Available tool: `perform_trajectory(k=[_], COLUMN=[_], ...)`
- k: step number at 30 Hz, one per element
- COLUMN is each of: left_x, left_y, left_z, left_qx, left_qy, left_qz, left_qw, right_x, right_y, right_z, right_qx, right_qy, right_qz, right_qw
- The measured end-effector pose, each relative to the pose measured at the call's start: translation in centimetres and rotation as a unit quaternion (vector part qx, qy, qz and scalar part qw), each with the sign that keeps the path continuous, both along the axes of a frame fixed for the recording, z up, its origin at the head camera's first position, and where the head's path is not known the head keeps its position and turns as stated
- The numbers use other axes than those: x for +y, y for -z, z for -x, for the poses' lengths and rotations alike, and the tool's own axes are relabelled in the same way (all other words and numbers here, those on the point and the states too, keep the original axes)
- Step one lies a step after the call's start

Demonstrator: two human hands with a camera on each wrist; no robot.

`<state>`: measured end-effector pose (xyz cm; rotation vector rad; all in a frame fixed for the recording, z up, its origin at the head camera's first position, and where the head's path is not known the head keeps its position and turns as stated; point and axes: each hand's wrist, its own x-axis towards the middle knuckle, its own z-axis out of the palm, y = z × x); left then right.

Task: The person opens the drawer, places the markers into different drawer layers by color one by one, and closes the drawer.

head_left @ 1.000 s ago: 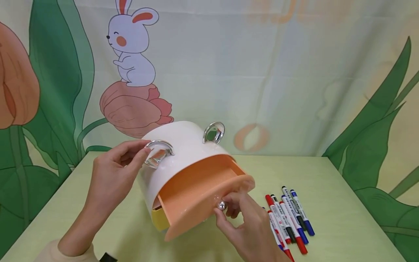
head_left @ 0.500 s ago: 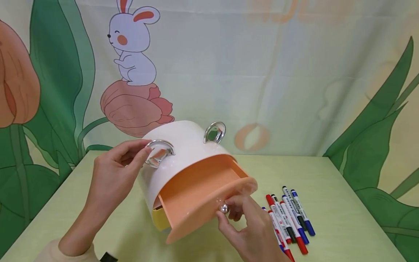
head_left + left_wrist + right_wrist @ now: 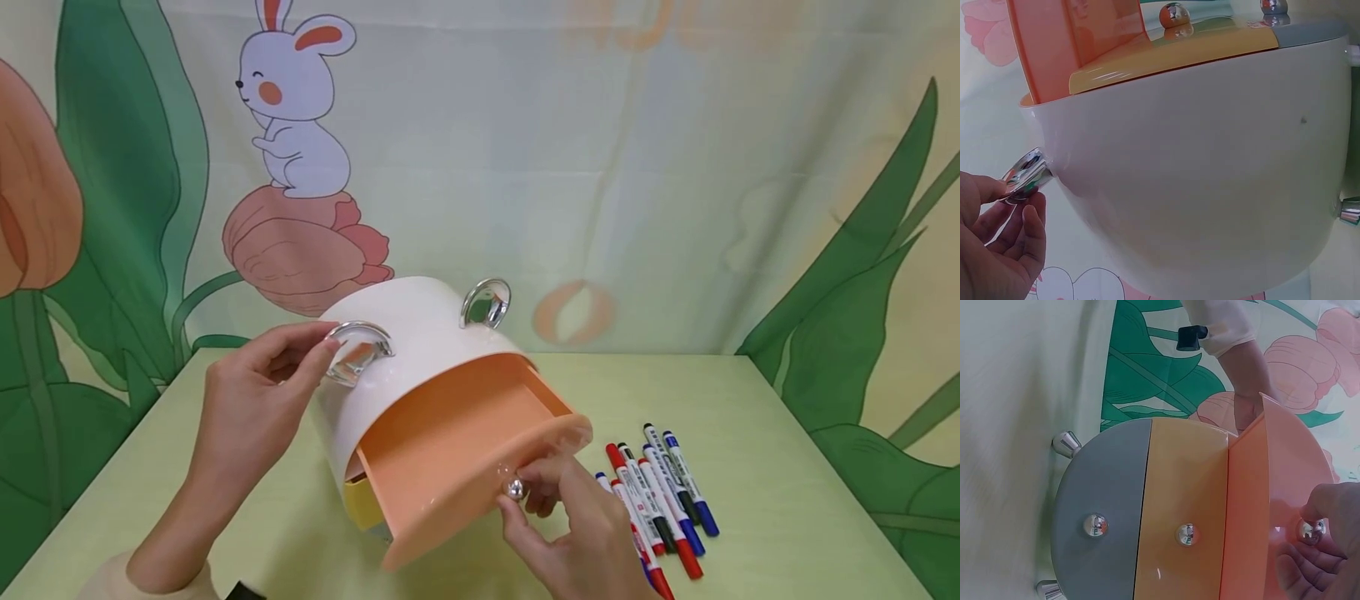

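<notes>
A white rounded desktop drawer box (image 3: 420, 312) stands on the table with silver ear-like rings on top. My left hand (image 3: 251, 396) pinches the near silver ring (image 3: 358, 360) between thumb and fingers. With thumb and fingertips, my right hand (image 3: 577, 525) grips the round silver knob (image 3: 514, 488) of the top orange drawer (image 3: 450, 512). That drawer is pulled out, and the part of its tray that shows holds nothing. In the right wrist view, the yellow drawer (image 3: 1182, 469) and the grey-blue drawer (image 3: 1100, 487) below it are closed, each with a silver knob.
Several whiteboard markers (image 3: 667, 512) with red, blue and black caps lie in a loose group right of the box, close to my right hand. A printed cloth (image 3: 675, 183) with a rabbit and flowers hangs behind the table (image 3: 780, 467). Short silver feet (image 3: 1066, 444) support the box.
My right hand has drawn the orange drawer slightly farther out, toward me and a little downward. The left hand keeps its hold on the ring, and the markers stay put.
</notes>
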<state>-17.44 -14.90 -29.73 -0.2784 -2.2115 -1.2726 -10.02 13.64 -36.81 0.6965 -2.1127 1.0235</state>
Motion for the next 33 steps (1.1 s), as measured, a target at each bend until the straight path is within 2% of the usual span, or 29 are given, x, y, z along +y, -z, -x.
perform_trajectory(k=[4, 10, 15, 23, 27, 30, 33], left_x=[0.0, 0.0, 0.0, -0.1, -0.1, -0.1, -0.1], left_y=[0.0, 0.0, 0.0, 0.0, 0.1, 0.2, 0.1], left_z=[0.0, -0.1, -0.1, -0.2, -0.2, -0.1, -0.1], left_qx=[-0.004, -0.008, -0.009, -0.009, -0.011, -0.011, -0.011], left_qy=[0.0, -0.001, -0.004, -0.004, -0.003, -0.002, -0.001], left_qz=[-0.003, -0.001, -0.001, 0.001, 0.003, 0.005, 0.006], left_qw=[1.0, 1.0, 1.0, 1.0, 0.9999, 0.9999, 0.9999], right_x=[0.1, 0.5, 0.5, 0.7, 1.1, 1.6, 2.5], right_y=[0.2, 0.7, 0.8, 1.0, 0.8, 0.1, -0.6], right_z=[-0.1, 0.2, 0.0, 0.0, -0.7, -1.4, -1.6], right_qx=[0.009, 0.045, 0.039, 0.055, 0.026, -0.025, -0.071], right_qy=[0.004, -0.005, -0.003, -0.006, -0.001, 0.05, 0.114], right_qz=[0.0, 0.005, 0.01, 0.021, 0.031, 0.038, 0.038], right_qw=[1.0, 0.999, 0.9992, 0.9982, 0.9992, 0.9977, 0.9901])
